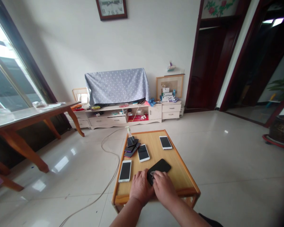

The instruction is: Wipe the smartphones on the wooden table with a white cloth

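A black smartphone [162, 166] lies slantwise on the small wooden table [153, 138], close to its front edge. My left hand [140, 187] is closed at the phone's near left end, thumb side against it. Over the phone's lower part, my right hand [164, 187] pinches a small greyish scrap [152, 173], perhaps cloth; its kind is not clear. Three white phones with dark screens lie around: one at the left edge [125, 171], one in the middle [143, 153], one at the far right [165, 142]. Several dark phones [132, 148] are stacked at the back left.
A pump bottle [129, 131] stands at the table's back left corner. A cable [111, 154] runs along the floor to the left. Beyond is a low white cabinet [109, 121] with a cloth-covered object [118, 86]. A longer table [38, 113] stands left, a plant pot [282, 130] right.
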A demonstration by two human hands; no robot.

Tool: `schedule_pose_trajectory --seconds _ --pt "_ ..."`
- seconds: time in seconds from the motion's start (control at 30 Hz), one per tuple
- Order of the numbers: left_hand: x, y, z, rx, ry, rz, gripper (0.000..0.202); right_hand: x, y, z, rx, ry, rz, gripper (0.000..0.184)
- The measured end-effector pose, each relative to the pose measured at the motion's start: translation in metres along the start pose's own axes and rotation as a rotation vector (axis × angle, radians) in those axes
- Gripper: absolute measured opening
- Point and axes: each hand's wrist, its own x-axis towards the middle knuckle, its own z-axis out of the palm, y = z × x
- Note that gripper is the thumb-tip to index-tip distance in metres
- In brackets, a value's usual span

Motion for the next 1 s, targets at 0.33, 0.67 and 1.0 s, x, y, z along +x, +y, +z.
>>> schedule_pose_trajectory --seconds 0.33,0.67,1.0 --pt "-0.002 -0.005 0.005 0.030 0.039 0.003 0.069 0.011 0.032 -0.022 -0.165 -0.063 0.109 0.048" --pt "0.003 -0.014 0.016 0.024 0.011 -0.062 0.073 -0.012 -0.010 -0.018 -0.087 -0.219 0.000 0.057" --pt "0.002 -0.012 0.017 0.006 0.073 -0.044 0.083 0.019 0.027 -0.027 -0.186 -0.168 0.266 0.066"
